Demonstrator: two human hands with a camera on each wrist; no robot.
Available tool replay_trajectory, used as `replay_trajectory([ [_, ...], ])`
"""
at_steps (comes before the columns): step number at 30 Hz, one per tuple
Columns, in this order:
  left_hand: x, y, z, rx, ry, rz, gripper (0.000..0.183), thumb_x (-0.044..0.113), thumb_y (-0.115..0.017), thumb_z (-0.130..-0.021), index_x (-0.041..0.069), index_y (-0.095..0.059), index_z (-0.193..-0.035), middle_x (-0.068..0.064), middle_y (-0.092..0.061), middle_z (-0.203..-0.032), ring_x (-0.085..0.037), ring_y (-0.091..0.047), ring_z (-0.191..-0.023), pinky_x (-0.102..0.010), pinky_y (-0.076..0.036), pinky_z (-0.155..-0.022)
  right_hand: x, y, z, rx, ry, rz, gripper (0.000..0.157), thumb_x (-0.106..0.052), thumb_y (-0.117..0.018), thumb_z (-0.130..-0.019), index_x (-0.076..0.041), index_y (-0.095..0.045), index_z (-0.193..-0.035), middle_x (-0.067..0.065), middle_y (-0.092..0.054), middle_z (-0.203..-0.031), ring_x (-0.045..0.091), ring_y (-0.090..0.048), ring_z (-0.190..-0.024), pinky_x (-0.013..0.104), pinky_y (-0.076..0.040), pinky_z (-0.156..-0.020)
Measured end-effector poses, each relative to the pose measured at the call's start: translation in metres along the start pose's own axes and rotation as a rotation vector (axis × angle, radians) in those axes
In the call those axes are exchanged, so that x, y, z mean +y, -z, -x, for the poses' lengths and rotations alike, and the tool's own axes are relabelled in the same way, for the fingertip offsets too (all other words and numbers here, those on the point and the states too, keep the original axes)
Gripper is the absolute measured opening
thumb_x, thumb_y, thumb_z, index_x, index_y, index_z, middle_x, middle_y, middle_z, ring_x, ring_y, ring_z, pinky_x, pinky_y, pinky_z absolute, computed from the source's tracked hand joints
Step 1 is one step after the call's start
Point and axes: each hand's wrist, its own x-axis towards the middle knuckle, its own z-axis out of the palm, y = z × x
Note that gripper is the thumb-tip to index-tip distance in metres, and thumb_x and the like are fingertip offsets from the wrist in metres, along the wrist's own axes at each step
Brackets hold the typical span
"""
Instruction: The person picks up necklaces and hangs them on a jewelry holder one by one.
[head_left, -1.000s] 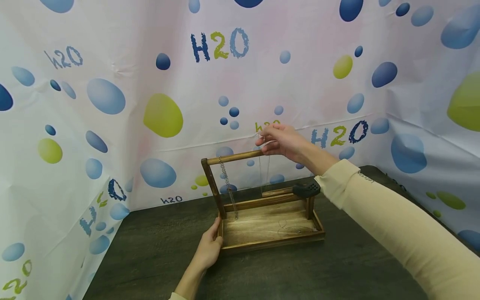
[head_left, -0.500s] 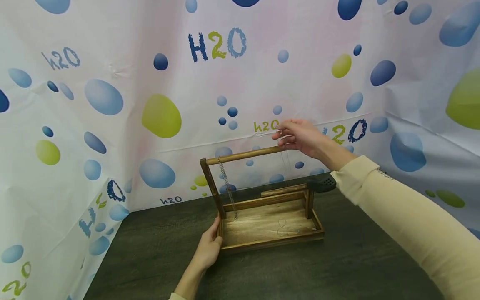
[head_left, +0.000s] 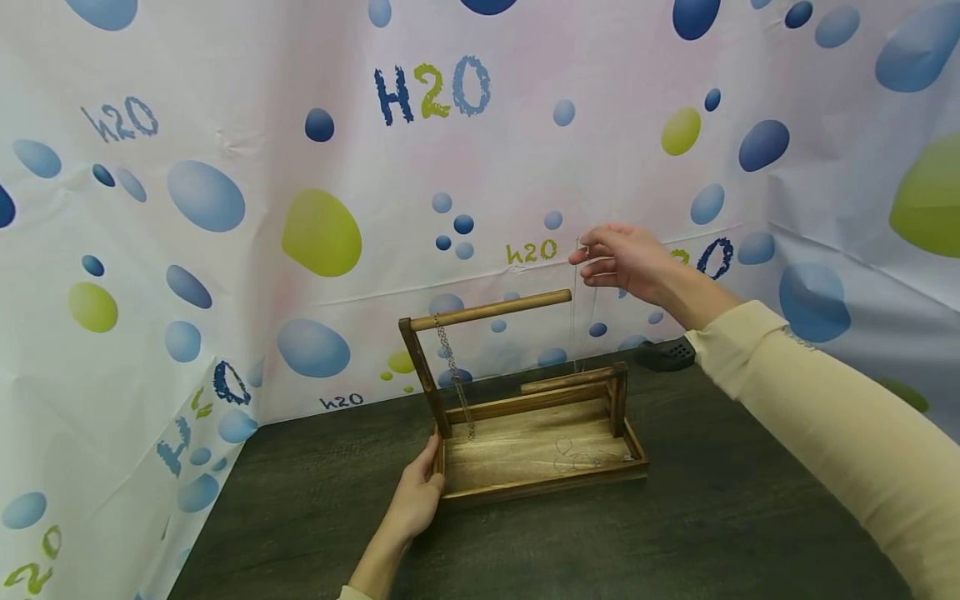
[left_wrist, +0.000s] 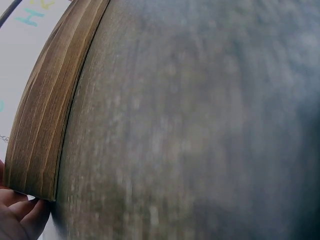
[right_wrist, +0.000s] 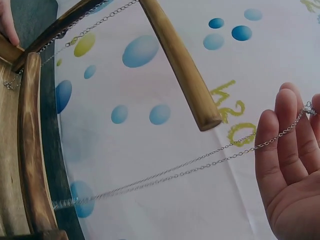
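Note:
My left hand [head_left: 416, 496] grips the left end of a wooden jewelry stand [head_left: 502, 312]; in the left wrist view its fingers [left_wrist: 35, 217] bend round the wood's corner. Off the free right end of the top bar, my right hand [head_left: 633, 260] pinches a thin silver chain necklace [right_wrist: 205, 166]. Two strands hang down from the fingers toward the lower bar [head_left: 570, 382], apart from the top bar. The clasp [right_wrist: 309, 108] shows at the fingertips in the right wrist view. A thicker chain [head_left: 455, 375] hangs near the top bar's left end.
The stand's tray [head_left: 502, 458] holds a loose thin chain [head_left: 581, 459] toward its right side. Beneath the stand is a dark wood-grain table [head_left: 322, 467]. A white printed curtain [head_left: 420, 183] rises close behind and at both sides.
My right hand has moved right and slightly up with the necklace, from above the top bar to past its free end. My left hand stays on the stand.

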Motion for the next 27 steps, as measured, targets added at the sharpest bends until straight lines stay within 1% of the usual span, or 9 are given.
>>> replay_trajectory([
  [6,0.001,0.0,0.002,0.005,-0.002,0.003,0.067,-0.011,-0.038,-0.093,-0.009,-0.016,-0.157,-0.03,-0.007,-0.162,-0.048,-0.008,-0.148,-0.062,-0.019,-0.115,-0.004,0.009,0.003,0.013,-0.006,0.031,0.019,-0.02,-0.052,-0.103,-0.002,-0.056,-0.111,0.003,-0.072,-0.089,0.015,-0.065,-0.068,0.028,-0.059,-0.072],
  [14,0.002,-0.001,0.004,0.014,-0.003,0.006,0.067,-0.012,-0.039,-0.093,-0.009,-0.016,-0.156,-0.031,-0.008,-0.162,-0.047,-0.009,-0.148,-0.062,-0.018,-0.115,-0.007,0.015,0.004,0.023,-0.026,0.015,0.025,-0.02,-0.052,-0.103,0.001,-0.053,-0.116,0.003,-0.072,-0.089,0.014,-0.066,-0.068,0.028,-0.059,-0.07],
  [21,0.003,-0.001,0.005,0.011,-0.006,0.01,0.067,-0.012,-0.039,-0.093,-0.009,-0.016,-0.156,-0.031,-0.007,-0.162,-0.047,-0.009,-0.148,-0.061,-0.018,-0.115,-0.005,0.009,0.004,0.022,-0.026,0.012,0.023,-0.018,-0.054,-0.102,0.001,-0.055,-0.114,0.005,-0.073,-0.091,0.016,-0.066,-0.067,0.028,-0.059,-0.068],
  [27,0.003,-0.002,0.005,0.012,-0.01,0.011,0.067,-0.012,-0.039,-0.092,-0.01,-0.017,-0.156,-0.031,-0.008,-0.162,-0.047,-0.009,-0.147,-0.061,-0.017,-0.115,0.0,-0.002,0.0,-0.001,-0.023,0.016,0.025,-0.016,-0.052,-0.102,0.003,-0.053,-0.119,0.005,-0.072,-0.09,0.015,-0.067,-0.066,0.028,-0.059,-0.067],
])
